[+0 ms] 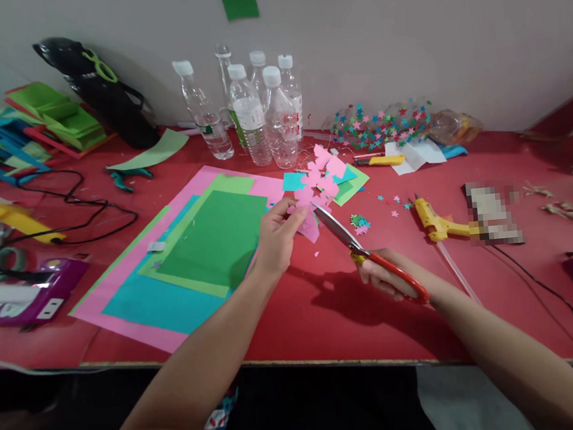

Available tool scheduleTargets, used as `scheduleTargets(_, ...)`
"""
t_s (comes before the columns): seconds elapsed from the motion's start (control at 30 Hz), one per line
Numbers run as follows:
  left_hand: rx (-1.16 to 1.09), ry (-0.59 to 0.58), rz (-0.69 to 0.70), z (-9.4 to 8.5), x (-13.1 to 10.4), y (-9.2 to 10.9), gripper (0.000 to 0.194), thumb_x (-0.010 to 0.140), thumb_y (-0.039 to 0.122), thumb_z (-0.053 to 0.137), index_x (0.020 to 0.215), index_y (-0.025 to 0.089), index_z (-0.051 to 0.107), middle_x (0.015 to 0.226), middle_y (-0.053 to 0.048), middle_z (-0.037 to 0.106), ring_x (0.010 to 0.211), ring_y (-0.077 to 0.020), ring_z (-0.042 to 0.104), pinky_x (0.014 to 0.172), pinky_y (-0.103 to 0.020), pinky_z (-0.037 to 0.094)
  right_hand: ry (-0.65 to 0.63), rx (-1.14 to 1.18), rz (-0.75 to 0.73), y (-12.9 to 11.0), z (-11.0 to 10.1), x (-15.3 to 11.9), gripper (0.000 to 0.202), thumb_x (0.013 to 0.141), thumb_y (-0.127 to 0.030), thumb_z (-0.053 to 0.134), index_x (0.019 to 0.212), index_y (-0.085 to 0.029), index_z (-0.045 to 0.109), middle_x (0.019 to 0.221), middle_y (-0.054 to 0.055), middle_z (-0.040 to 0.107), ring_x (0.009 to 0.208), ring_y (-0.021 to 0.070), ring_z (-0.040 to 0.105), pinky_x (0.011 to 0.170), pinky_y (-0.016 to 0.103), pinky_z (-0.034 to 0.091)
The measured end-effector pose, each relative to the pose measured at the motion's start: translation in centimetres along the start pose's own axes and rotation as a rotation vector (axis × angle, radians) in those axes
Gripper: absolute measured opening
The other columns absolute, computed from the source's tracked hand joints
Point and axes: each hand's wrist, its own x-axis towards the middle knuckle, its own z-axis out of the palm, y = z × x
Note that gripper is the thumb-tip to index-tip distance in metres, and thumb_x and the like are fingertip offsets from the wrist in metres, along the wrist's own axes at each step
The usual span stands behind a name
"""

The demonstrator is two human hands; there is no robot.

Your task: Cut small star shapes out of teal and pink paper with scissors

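Note:
My left hand [277, 237] pinches a piece of pink paper [308, 225] above the red table [295, 314]. Star-shaped holes and cut edges show in the paper. My right hand [387, 276] is wrapped round the handles of red-handled scissors [352, 243]. The blades point up and left, and their tips are at the right edge of the pink paper. Under and behind it lie more pink, blue and green scraps. Small paper stars [360, 222] form a little pile to the right of the blades.
Stacked coloured sheets [213, 235] lie at the left. Plastic bottles [253, 121] stand at the back, beside a bottle covered with stars [383, 125]. A yellow glue gun [435, 222] and a yellow cutter [386, 161] lie right. A black flask [106, 100] leans back left.

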Motion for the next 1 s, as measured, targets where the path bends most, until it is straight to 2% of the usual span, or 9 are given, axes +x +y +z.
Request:
scheduleTargets(0.37,0.262,-0.172,0.048,-1.7,1.2,2.3,0.016,0.07,0.024,0.067,0.06,0.017,0.057,0.054,0.005,0.041,0.05,-0.0067,0.033,0.049,-0.023,0.028,0.046,-0.055,0.075,0.0,-0.2,0.0,0.046,0.079,-0.063,0.054,0.069,-0.018,0.049,0.043,-0.008,0.039,0.033,0.0055,0.033,0.034,0.019,0.026)
scheduleTargets(0.53,0.26,-0.17,0.075,-1.7,1.3,2.3,0.017,0.069,0.025,0.066,0.058,0.017,0.056,0.055,0.004,0.041,0.05,-0.0069,0.035,0.05,-0.023,0.029,0.084,-0.103,0.092,-0.5,0.2,0.0,0.048,0.076,-0.064,0.055,0.065,-0.018,0.047,0.041,-0.008,0.038,0.034,0.0051,0.032,0.036,0.019,0.024)
scheduleTargets(0.73,0.258,-0.163,0.077,-1.9,1.4,1.5,0.02,0.072,0.026,0.065,0.057,0.017,0.054,0.054,0.004,0.042,0.051,-0.0075,0.035,0.05,-0.023,0.029,0.085,-0.047,0.109,-0.9,0.5,0.1,0.05,0.073,-0.067,0.056,0.065,-0.019,0.044,0.04,-0.009,0.038,0.033,0.0051,0.031,0.036,0.02,0.022)
scheduleTargets(1.0,0.205,-0.134,0.054,-1.7,1.4,0.9,0.018,0.071,0.025,0.066,0.059,0.017,0.056,0.055,0.005,0.041,0.05,-0.0066,0.034,0.049,-0.022,0.027,0.075,-0.031,0.087,-0.4,0.4,0.1,0.051,0.075,-0.069,0.054,0.065,-0.02,0.044,0.04,-0.008,0.037,0.033,0.0057,0.032,0.036,0.02,0.022)
